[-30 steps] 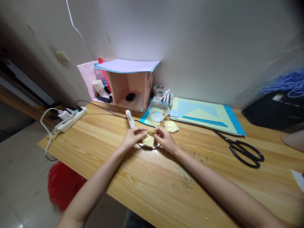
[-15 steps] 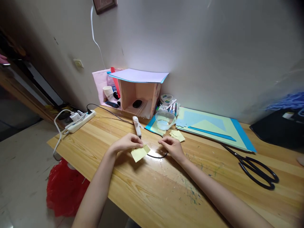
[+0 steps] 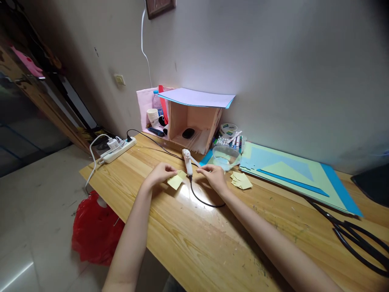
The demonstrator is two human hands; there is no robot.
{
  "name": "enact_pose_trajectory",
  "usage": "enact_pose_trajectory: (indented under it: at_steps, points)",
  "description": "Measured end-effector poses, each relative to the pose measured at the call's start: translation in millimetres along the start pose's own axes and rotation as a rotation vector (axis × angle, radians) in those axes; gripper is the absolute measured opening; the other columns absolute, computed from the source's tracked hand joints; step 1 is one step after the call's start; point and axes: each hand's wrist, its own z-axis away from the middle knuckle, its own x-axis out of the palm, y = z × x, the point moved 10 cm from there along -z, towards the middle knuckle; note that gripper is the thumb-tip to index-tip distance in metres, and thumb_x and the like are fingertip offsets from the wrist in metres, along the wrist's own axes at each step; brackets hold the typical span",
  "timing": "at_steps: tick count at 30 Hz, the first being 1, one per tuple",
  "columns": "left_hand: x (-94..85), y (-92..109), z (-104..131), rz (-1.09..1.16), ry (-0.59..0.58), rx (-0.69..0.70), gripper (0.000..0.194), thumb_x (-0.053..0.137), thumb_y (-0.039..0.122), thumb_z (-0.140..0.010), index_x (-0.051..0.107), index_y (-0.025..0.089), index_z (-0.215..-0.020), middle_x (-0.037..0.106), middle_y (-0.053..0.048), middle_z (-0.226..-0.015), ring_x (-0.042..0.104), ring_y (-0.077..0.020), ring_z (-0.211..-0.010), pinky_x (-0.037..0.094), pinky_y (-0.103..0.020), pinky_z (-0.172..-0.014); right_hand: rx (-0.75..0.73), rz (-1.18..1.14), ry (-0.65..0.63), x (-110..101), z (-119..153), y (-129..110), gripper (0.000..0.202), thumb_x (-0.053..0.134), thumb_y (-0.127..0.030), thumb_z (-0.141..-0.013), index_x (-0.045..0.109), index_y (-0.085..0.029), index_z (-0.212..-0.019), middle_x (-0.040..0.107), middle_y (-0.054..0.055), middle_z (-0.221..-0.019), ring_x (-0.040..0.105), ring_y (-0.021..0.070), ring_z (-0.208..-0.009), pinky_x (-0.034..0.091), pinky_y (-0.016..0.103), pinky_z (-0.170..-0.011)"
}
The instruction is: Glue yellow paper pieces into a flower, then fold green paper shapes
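My left hand pinches a folded piece of pale yellow paper between thumb and fingers, just above the wooden table. Right of the paper, a white glue gun stands with its black cord coming from its lower end. My right hand is beside the glue gun, its bent fingers loosely apart and reaching near the gun's handle. Whether the fingertips touch the gun I cannot tell. A small pile of yellow paper pieces lies to the right of my right hand.
A cardboard box with a lilac sheet on top stands against the wall. Beside it are a clear bowl and markers. Coloured sheets and black scissors lie right. A power strip sits on the left edge.
My right hand has moved left and forward, close to the glue gun. My left hand still holds the yellow paper. The view has turned to the left.
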Motion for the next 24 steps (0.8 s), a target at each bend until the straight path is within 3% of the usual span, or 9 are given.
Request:
enact_pose_trajectory:
  at_steps: [5, 9, 13, 16, 20, 24]
  points:
    - [-15.0, -4, -5, -0.051, 0.157, 0.010, 0.025, 0.063, 0.034, -0.059, 0.067, 0.011, -0.067, 0.062, -0.004, -0.060, 0.052, -0.0116, -0.051, 0.037, -0.019, -0.043, -0.049, 0.035, 0.005, 16, -10, -9, 0.027, 0.051, -0.038, -0.073, 0.064, -0.015, -0.066, 0.066, 0.006, -0.071, 0.058, 0.0182, -0.067, 0.041, 0.028, -0.063]
    - [-20.7, -8, -7, -0.073, 0.235, 0.000, 0.022, 0.061, 0.031, -0.061, 0.067, 0.012, -0.068, 0.063, -0.005, -0.063, 0.056, -0.0138, -0.056, 0.040, -0.020, -0.045, -0.010, 0.048, 0.062, 17, -13, 1, 0.036, 0.040, -0.047, -0.080, 0.055, -0.017, -0.066, 0.062, 0.005, -0.067, 0.055, 0.0168, -0.064, 0.040, 0.028, -0.062]
    - [-19.1, -10, -9, -0.073, 0.246, -0.006, 0.019, 0.059, 0.029, -0.061, 0.066, 0.012, -0.065, 0.063, -0.005, -0.063, 0.056, -0.0135, -0.055, 0.041, -0.019, -0.045, 0.045, 0.026, -0.041, 35, -16, 10, 0.036, 0.045, -0.049, -0.077, 0.052, -0.016, -0.088, 0.060, 0.005, -0.078, 0.056, 0.0162, -0.070, 0.041, 0.028, -0.064]
    - [-15.9, -10, -9, -0.062, 0.237, -0.015, 0.019, 0.059, 0.029, -0.060, 0.065, 0.012, -0.065, 0.062, -0.004, -0.060, 0.056, -0.0129, -0.053, 0.041, -0.019, -0.044, -0.021, 0.093, -0.149, 53, -18, 0, 0.041, 0.054, -0.044, -0.072, 0.049, -0.016, -0.101, 0.059, 0.006, -0.088, 0.054, 0.0168, -0.075, 0.040, 0.028, -0.068]
    - [-14.5, -12, -9, -0.056, 0.246, -0.028, 0.017, 0.058, 0.028, -0.060, 0.063, 0.012, -0.062, 0.059, -0.002, -0.055, 0.053, -0.0113, -0.048, 0.040, -0.018, -0.042, -0.038, 0.269, -0.215, 66, -23, -6, 0.022, 0.052, -0.033, -0.073, 0.054, -0.018, -0.089, 0.060, 0.007, -0.086, 0.053, 0.0188, -0.075, 0.037, 0.029, -0.066]
    - [-18.5, -16, -12, -0.084, 0.292, -0.019, 0.015, 0.057, 0.027, -0.060, 0.061, 0.013, -0.058, 0.058, -0.002, -0.053, 0.052, -0.0108, -0.045, 0.039, -0.019, -0.042, -0.001, 0.304, -0.146, 52, -22, -7, 0.012, 0.045, -0.027, -0.073, 0.052, -0.018, -0.078, 0.058, 0.004, -0.072, 0.053, 0.0183, -0.066, 0.035, 0.027, -0.059]
